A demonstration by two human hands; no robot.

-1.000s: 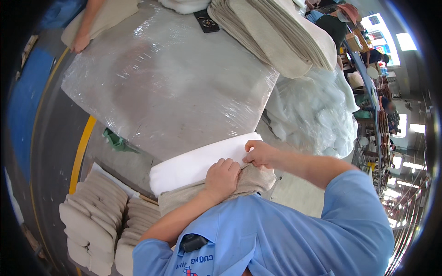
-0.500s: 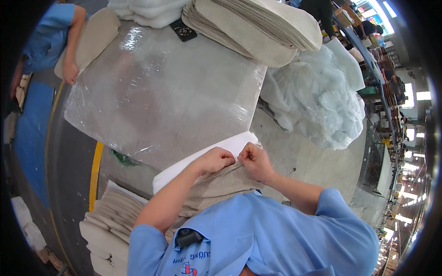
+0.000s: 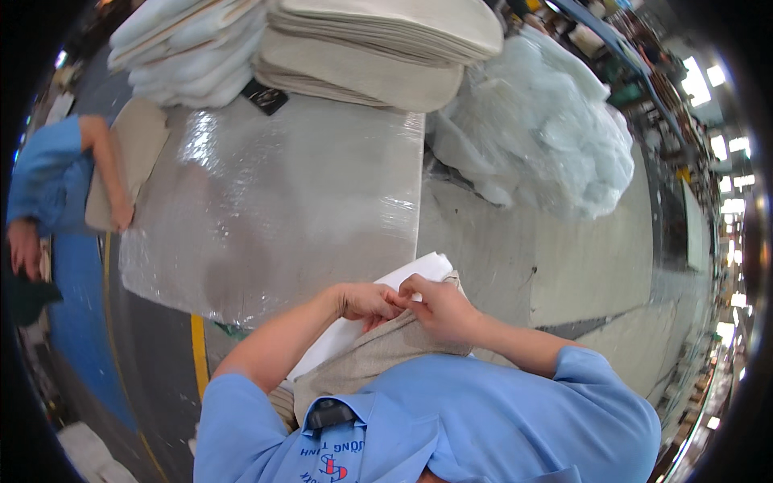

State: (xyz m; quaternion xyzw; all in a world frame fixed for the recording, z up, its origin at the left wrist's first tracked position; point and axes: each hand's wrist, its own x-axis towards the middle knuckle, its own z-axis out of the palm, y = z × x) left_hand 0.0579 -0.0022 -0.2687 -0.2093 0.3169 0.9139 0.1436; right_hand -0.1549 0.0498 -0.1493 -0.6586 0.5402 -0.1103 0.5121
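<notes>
Through the head camera, I had the long white padding slab (image 3: 328, 348) slanting in front of the body, partly covered by a beige woven-fabric cover (image 3: 362, 361). Its long axis ran from two o'clock down to eight o'clock, with both hands near the two o'clock end, so most of its length lay toward eight o'clock from my grip. The bare right hand (image 3: 441, 309) was nearer that upper end; the bare left hand (image 3: 372, 303) met it from nine o'clock, fingertips close together at the cover's edge. Both grips were curled nearly closed, but the knuckles hid the fingertips, so I could not tell what either had pinched.

The white strip showed along the eleven o'clock side of the cover's edge, while the fabric hung toward six o'clock, beside the light-blue cotton shirt (image 3: 507, 402). At eleven o'clock stood the table wrapped in clear plastic film (image 3: 314, 193); I could not tell whether its near edge touched the slab. Grey concrete floor (image 3: 491, 249) stretched from the right hand toward two o'clock, and the clear plastic bag of white stuffing (image 3: 547, 129) sat at one o'clock.
</notes>
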